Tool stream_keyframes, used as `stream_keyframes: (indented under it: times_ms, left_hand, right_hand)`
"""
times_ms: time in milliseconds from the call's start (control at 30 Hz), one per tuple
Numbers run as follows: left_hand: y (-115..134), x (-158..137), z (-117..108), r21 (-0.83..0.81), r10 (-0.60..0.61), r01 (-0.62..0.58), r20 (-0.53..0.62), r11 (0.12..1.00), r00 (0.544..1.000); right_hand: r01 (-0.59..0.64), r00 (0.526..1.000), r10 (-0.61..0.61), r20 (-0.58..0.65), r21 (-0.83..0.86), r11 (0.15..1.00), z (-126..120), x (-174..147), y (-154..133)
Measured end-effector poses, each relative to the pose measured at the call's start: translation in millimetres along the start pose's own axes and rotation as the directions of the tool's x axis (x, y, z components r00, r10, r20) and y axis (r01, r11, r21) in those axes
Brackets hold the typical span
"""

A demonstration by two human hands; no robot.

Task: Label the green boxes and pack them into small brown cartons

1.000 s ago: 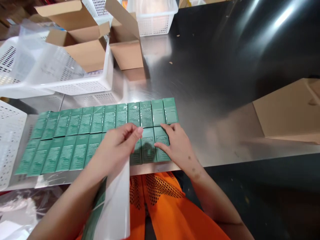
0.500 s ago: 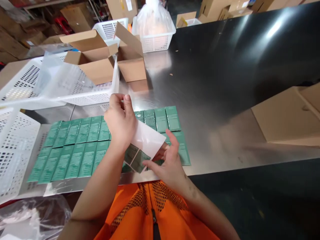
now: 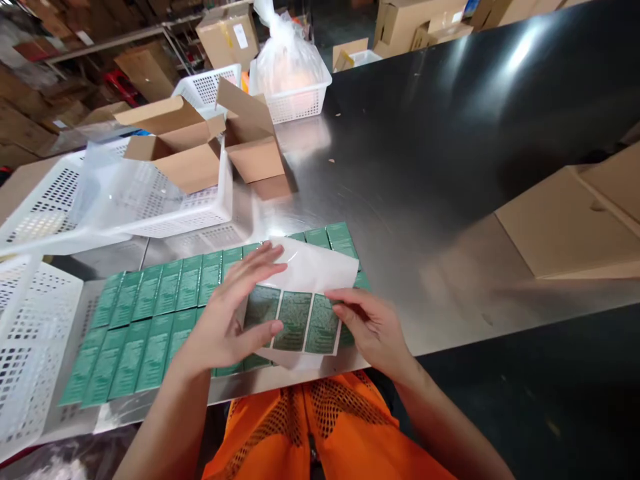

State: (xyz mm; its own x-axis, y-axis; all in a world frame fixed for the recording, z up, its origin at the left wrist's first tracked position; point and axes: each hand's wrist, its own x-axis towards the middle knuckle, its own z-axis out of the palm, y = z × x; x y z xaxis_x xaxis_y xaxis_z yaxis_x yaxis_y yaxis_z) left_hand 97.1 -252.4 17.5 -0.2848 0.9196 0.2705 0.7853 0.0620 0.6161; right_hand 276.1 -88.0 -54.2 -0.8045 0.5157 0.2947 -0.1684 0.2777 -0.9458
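A white sheet of dark green rectangular stickers [image 3: 293, 320] lies tilted over the rows of boxes, its upper part bare white backing. My right hand [image 3: 373, 323] pinches the sheet near its right side, thumb and forefinger at the edge of the rightmost sticker. Over the sheet's left part is my left hand [image 3: 227, 317], fingers and thumb spread apart. Beneath both hands stand two rows of small green boxes [image 3: 165, 287], packed side by side; the sheet and hands hide several of them.
White perforated baskets [image 3: 190, 220] stand at the left, with open cardboard boxes [image 3: 187, 163] in and beside them. A plastic bag [image 3: 290, 63] fills a basket at the back. A large carton [image 3: 565, 227] sits on the metal table [image 3: 425, 200] at the right.
My left hand has come down from its raised, curled pose and spread out over the sheet. The sheet has turned flatter, showing its stickers, and my right hand has moved to its right side.
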Motion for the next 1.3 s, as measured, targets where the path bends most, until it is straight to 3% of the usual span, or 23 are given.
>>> stream_keyframes:
  times_ms: [67,133,267,433,500,567,667,767,833,900,1000,1100,1300]
  left_hand:
    - [-7,-2,3,-0.107,-0.11,0.112,0.027,0.988,0.994]
    - [-14,-3,9,-0.14,-0.23,0.223,-0.034,0.965,0.973]
    - [-18,-3,22,-0.064,-0.375,0.369,-0.126,0.927,0.919]
    - [-4,-2,28,0.202,-0.24,0.323,-0.35,0.925,0.905]
    - [0,-4,28,0.238,-0.212,0.321,-0.392,0.917,0.895]
    - [2,-7,27,0.146,-0.285,0.346,-0.324,0.927,0.902]
    - [-1,-12,27,-0.167,-0.442,0.418,-0.147,0.893,0.885]
    - [-3,-14,28,-0.533,-0.533,0.428,-0.051,0.73,0.845]
    - [-3,-16,29,-0.68,-0.572,0.427,0.014,0.596,0.82]
    - [-4,-20,28,-0.708,-0.597,0.45,0.05,0.544,0.801]
    - [-5,-27,23,-0.575,-0.622,0.518,0.02,0.633,0.783]
    - [-3,-31,14,-0.397,-0.648,0.602,0.024,0.693,0.761]
    - [13,-24,6,-0.475,-0.767,0.699,0.075,0.535,0.637]
  right_hand:
    - [0.043,0.999,-0.043,-0.007,-0.072,0.997,-4,3,-4]
    - [0.066,0.997,-0.071,-0.032,-0.136,0.989,-6,4,-6]
    - [0.091,0.99,-0.113,-0.085,-0.224,0.97,-9,0,-7]
    - [0.076,0.992,-0.097,-0.08,-0.231,0.97,-10,-6,-1]
    - [0.052,0.994,-0.072,-0.087,-0.207,0.977,-9,-8,1]
    - [0.032,0.994,-0.05,-0.095,-0.183,0.983,-7,-9,2]
    - [0.02,0.996,-0.034,-0.083,-0.166,0.986,-4,-9,3]
    - [0.031,0.996,-0.046,-0.075,-0.191,0.981,-2,-7,2]
    - [0.046,0.995,-0.065,-0.072,-0.236,0.971,-1,-5,1]
    - [0.077,0.994,-0.097,-0.051,-0.31,0.948,-1,-3,-1]
    - [0.131,0.99,-0.142,0.005,-0.409,0.903,-3,0,-2]
    - [0.139,0.99,-0.132,0.043,-0.381,0.914,-6,2,-2]
    - [-0.009,0.999,0.006,-0.033,-0.09,0.996,-9,5,-5]
